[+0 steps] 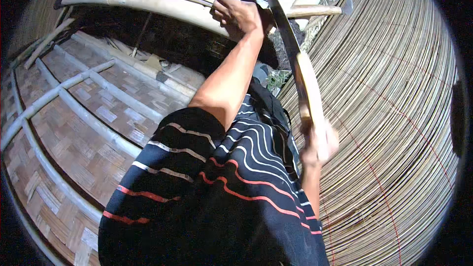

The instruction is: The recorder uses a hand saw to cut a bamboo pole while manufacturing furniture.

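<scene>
Ok so, watching through the head cam, I'm using the bamboo bench [162, 7] up top as my landmark. The right hand [318, 145] sits on the near side of the bench, off past its right end. It's motion-blurred, but I read it as wrapped round the pale handle [314, 91] of a long, slim knife [301, 64]. So that's the nearer hand, and the knife lies straight ahead of it.

Key thing for me is the long axis: it runs from the fist toward the bench, slanting left, with the dark blade [284, 22] pointing away and crossing the bench's right end in view. Can't tell the height gap.

The left hand [239, 11] is at the bench's front edge near that end, just left of the blade, fingers curled; can't tell if they're gripping anything.

Further out, a wooden-handled tool [315, 11] lies off the bench's right end, a thin-slat mat [394, 93] spreads right of the bench, and a woven panel [74, 128] is on its near side.
</scene>
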`<action>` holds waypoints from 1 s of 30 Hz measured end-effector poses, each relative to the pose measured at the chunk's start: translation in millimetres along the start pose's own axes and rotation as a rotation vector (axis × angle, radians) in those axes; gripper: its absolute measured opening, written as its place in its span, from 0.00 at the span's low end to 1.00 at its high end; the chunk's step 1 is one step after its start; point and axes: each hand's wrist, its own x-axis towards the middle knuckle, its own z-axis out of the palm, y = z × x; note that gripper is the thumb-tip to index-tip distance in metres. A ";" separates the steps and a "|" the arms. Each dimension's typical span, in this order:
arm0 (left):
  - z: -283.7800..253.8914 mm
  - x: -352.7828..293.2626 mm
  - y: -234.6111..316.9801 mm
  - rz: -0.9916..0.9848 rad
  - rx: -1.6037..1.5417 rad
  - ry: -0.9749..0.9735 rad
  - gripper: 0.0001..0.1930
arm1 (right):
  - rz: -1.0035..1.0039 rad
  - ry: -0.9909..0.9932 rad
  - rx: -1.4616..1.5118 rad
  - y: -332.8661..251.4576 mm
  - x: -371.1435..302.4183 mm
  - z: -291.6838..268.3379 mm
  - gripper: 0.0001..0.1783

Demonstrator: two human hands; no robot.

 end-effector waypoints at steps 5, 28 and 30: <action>5.2 -0.2 -4.5 0.035 0.028 -0.013 0.15 | 0.020 0.013 0.014 7.9 -40.7 -24.2 0.29; -6.1 -6.5 11.1 0.029 0.046 -0.112 0.19 | 0.066 0.063 0.163 12.5 -43.6 -19.5 0.24; -3.7 -2.2 4.5 0.034 0.040 -0.082 0.21 | 0.130 0.086 0.158 10.6 -56.4 -22.6 0.30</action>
